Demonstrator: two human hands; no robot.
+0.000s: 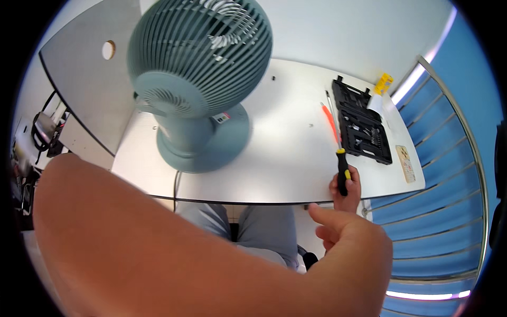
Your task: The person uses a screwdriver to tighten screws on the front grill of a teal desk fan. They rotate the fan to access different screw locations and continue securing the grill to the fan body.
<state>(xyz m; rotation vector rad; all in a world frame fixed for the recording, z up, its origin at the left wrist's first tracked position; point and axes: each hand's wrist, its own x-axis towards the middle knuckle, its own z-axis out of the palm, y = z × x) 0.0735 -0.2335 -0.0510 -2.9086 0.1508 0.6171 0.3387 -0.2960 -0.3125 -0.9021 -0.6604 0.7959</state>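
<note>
My right hand (349,189), at the table's front edge on the right, is closed around a screwdriver (343,171) with a black and yellow handle. Its long shaft points away from me. Just nearer, my left hand (351,230) reaches across from the left, its forearm large in the foreground. The thumb stands apart from partly curled fingers, and no object shows in them. Beside the shaft lies a slim orange-red tool (330,119). A black tool case (364,124) lies unfolded right of it, with several small metal pieces inside. At the left stands a grey-green fan (200,58) with a ribbed round head.
The white table (280,158) has a dark front edge. A cord (176,185) hangs over it below the fan. A yellow item (383,83) sits behind the case, a beige card (405,164) at the right corner. Metal railing (459,116) runs along the right; a grey panel (87,79) stands left.
</note>
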